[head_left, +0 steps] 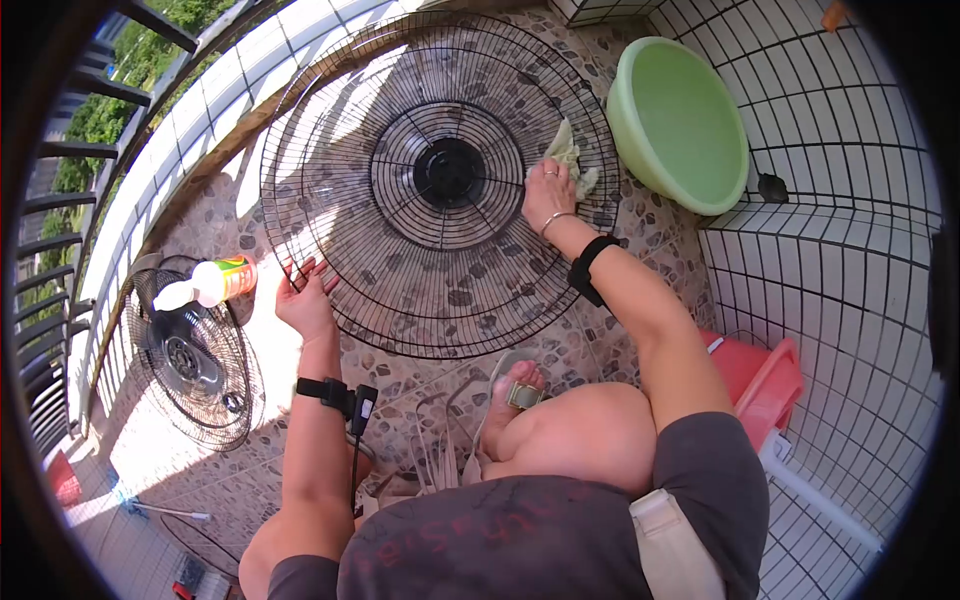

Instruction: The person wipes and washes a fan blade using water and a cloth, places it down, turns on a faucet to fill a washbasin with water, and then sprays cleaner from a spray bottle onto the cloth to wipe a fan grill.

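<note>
Now the left grip holds a round wire grille, the right crumpled cloth.

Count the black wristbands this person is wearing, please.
2: one wristband around the left wrist, the other wristband around the right forearm, just above the thin bracelet.

This looks like a home balcony: a dark metal railing lines one side with trees beyond, the stone-patterned floor is partly sunlit, and a green basin and red tub sit beside a white-tiled wall.
</note>
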`<control>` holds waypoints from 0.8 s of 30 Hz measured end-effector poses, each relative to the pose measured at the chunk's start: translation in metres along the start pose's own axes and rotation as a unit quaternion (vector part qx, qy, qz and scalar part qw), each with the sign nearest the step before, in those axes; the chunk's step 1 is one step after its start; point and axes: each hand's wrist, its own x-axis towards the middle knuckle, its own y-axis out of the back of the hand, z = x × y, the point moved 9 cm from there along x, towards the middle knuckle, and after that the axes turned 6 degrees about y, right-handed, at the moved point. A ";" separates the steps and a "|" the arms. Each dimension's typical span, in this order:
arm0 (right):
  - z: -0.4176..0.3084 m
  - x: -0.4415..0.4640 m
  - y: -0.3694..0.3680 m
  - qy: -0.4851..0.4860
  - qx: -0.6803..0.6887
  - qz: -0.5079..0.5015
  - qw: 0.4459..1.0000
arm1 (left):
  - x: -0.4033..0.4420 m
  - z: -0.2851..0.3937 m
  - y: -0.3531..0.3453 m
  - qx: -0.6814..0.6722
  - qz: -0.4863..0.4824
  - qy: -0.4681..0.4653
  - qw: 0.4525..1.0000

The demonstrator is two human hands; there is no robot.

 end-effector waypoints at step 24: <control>-0.191 -0.092 -0.003 0.459 0.142 -0.100 0.871 | -0.016 -0.012 -0.012 -0.019 0.003 0.007 1.000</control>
